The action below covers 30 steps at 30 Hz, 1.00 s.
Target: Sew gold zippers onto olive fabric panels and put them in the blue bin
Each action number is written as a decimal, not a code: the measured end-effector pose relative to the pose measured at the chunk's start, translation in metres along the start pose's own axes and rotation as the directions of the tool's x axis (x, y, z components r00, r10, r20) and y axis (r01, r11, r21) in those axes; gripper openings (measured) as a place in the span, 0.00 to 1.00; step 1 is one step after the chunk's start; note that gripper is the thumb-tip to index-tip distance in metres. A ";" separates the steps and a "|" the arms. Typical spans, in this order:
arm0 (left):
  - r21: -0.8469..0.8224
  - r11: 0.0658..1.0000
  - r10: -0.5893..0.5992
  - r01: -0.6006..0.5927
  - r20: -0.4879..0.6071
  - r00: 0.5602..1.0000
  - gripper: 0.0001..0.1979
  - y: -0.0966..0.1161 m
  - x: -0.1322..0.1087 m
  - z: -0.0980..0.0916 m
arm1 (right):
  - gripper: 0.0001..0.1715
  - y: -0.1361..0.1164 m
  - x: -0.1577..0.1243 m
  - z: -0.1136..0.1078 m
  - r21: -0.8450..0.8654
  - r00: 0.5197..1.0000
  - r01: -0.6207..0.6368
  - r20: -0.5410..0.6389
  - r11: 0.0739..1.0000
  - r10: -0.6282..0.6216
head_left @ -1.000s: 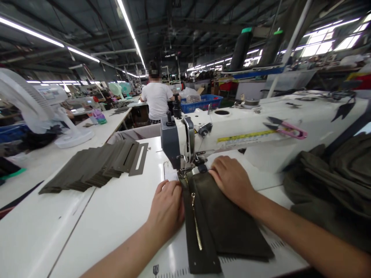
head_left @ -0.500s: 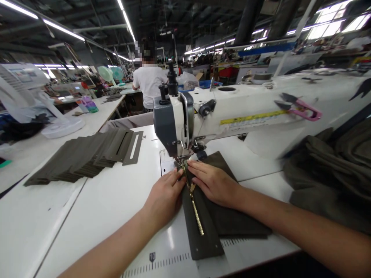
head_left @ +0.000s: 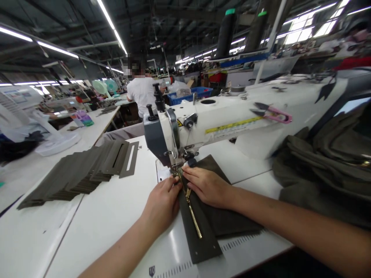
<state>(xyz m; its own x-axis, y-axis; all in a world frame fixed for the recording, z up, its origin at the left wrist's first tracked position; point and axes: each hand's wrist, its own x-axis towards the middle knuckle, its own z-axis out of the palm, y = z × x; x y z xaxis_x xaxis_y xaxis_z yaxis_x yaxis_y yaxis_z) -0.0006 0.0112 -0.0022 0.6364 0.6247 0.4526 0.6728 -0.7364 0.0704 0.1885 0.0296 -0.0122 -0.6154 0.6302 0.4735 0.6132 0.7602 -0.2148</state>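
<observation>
1. The left hand (head_left: 162, 204) and right hand (head_left: 205, 187) are kept just apart, flat on an olive fabric panel (head_left: 203, 227), its brass zipper (head_left: 194, 220) fed to the sewing machine's presser foot (head_left: 176, 168)
2. A fanned stack of panels (head_left: 72, 179) is laid to the left, and a heap of olive fabric (head_left: 324, 170) to the right

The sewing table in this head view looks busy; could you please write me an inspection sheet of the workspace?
Surface: white sewing table with a ruler scale along its front edge.
Job's things: olive fabric panel with a gold zipper, its top end at the sewing machine.
Clutter: stacked olive strips on the left; crumpled olive cloth on the right; pink-handled snips on the machine.
Hands: left hand and right hand lie on the fabric either side of the zipper.
Cables: nothing seen.
Surroundings: a co-worker at the next table, beside a blue crate.
</observation>
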 end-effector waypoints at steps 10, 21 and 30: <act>-0.033 0.996 -0.086 0.086 0.014 0.996 0.13 0.003 0.004 -0.003 | 0.12 -0.002 0.001 -0.009 0.079 0.994 0.112 -0.006 0.991 -0.112; 0.036 0.992 0.120 -0.119 -0.027 0.992 0.12 0.015 -0.021 -0.013 | 0.09 -0.048 -0.026 -0.035 -0.051 0.996 0.022 0.091 0.998 -0.017; 0.019 0.998 0.054 -0.052 -0.068 0.996 0.11 0.027 -0.024 -0.014 | 0.19 -0.076 -0.054 -0.010 -0.170 0.983 0.111 -0.125 0.979 -0.133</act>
<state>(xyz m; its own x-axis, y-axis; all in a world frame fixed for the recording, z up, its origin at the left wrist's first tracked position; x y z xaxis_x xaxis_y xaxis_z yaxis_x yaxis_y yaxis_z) -0.0031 -0.0275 0.0007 0.6444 0.5653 0.5149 0.6457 -0.7630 0.0296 0.1800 -0.0639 -0.0129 -0.6247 0.4991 0.6005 0.6166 0.7872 -0.0127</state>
